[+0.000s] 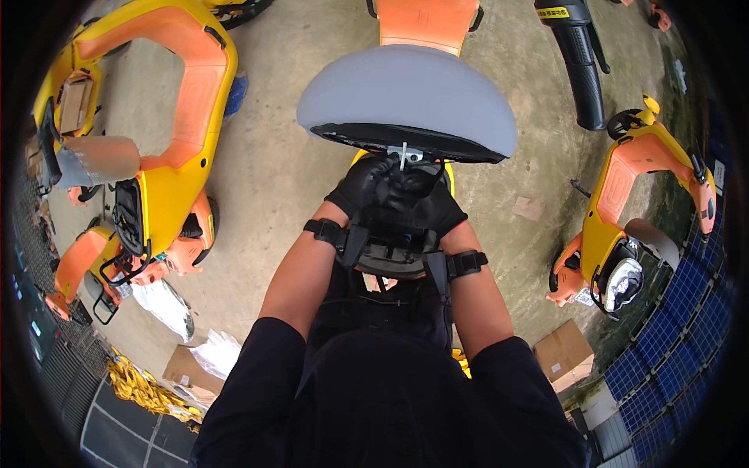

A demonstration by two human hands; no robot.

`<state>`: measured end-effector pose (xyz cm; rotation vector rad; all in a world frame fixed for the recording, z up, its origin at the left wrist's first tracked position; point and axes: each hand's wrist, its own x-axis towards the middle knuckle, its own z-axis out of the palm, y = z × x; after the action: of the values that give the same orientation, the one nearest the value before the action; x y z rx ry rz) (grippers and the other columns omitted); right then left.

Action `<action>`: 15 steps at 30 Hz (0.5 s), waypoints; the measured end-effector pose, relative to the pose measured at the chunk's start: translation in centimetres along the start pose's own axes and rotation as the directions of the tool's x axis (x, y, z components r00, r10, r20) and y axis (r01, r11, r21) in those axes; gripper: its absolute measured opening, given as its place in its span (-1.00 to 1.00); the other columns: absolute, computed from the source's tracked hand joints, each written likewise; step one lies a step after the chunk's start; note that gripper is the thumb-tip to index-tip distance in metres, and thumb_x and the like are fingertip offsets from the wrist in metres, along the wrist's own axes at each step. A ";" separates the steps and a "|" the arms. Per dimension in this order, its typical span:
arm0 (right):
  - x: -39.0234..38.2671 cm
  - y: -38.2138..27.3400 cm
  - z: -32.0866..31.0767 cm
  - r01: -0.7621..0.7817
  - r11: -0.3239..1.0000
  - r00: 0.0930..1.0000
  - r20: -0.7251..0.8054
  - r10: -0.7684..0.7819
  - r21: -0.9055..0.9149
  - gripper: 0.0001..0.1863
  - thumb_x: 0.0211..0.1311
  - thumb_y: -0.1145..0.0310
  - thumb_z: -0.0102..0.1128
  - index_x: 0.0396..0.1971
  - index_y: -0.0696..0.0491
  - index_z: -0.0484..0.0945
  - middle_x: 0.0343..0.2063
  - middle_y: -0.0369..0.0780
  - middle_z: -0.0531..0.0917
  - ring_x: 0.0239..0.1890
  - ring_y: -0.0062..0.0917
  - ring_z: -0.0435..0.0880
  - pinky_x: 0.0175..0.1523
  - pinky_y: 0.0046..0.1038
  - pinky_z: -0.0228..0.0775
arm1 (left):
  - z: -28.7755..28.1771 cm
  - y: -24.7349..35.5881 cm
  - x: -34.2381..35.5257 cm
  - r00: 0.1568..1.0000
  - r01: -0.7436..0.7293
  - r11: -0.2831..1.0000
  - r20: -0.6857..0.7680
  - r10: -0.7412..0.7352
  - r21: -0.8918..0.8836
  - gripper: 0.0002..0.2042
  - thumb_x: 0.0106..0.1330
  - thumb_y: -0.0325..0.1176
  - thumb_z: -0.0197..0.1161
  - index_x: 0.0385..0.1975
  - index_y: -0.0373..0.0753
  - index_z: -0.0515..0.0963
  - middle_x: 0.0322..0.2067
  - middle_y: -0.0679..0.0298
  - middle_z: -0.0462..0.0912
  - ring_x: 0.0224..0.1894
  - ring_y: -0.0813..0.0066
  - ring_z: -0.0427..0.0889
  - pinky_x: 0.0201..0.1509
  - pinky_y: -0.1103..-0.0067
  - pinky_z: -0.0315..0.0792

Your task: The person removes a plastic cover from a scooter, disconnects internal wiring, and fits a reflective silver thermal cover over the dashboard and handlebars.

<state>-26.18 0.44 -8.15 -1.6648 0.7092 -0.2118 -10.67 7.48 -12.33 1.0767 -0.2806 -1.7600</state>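
A grey scooter seat (406,87) stands tilted up in front of me, its black underside turned toward me. Below its edge, my left hand (365,186), in a black glove, has its fingers curled in close to a metal bracket (415,155). My right hand (434,204), gloved too, is closed right beside it. Between the hands and the seat a thin pale rod (403,156) sticks up. What the fingers pinch is hidden by the dark gloves. Under the hands lies the scooter's black rear part (388,256).
Parked yellow and orange scooters stand at left (195,117) and right (620,187). A black handlebar grip (581,74) juts in at upper right. Cardboard boxes (563,352) lie near my right side. Yellow straps (140,386) are heaped lower left, blue mesh panels (663,335) line the right.
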 end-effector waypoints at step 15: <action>-1.7 -1.8 2.7 -0.235 0.946 0.768 -0.640 0.041 -0.222 -0.67 -0.11 0.23 0.26 -0.34 0.09 0.49 -0.37 -0.18 0.58 -0.29 -0.36 0.54 -0.18 -0.40 0.36 | 2.1 -4.5 -1.2 0.876 -0.356 0.734 -0.066 0.477 0.578 -0.72 0.16 -0.28 0.10 -0.22 -0.33 0.44 -0.33 0.16 0.53 -0.29 0.34 0.51 -0.21 0.52 0.38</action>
<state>-25.53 3.67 -6.62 -1.8142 1.4292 -0.6037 -15.06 10.01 -13.25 1.4612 -0.8740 -1.1547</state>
